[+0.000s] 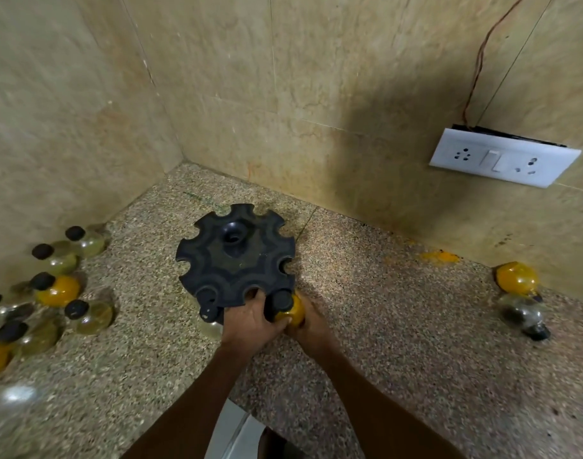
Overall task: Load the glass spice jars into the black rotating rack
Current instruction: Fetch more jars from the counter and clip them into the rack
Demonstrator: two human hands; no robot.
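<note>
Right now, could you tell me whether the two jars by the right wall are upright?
No, tipped: both jars lie on their sides on the counter.

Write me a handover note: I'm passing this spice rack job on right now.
Left hand grips the black rack's near edge. Right hand grips a yellow-filled jar at a near slot, not clearly seated.
Done: one clear jar hangs in the near-left slot.
Left: the other slots are empty. A jar cluster stands on the counter to the left, and two more jars lie on the right by the wall.
</note>
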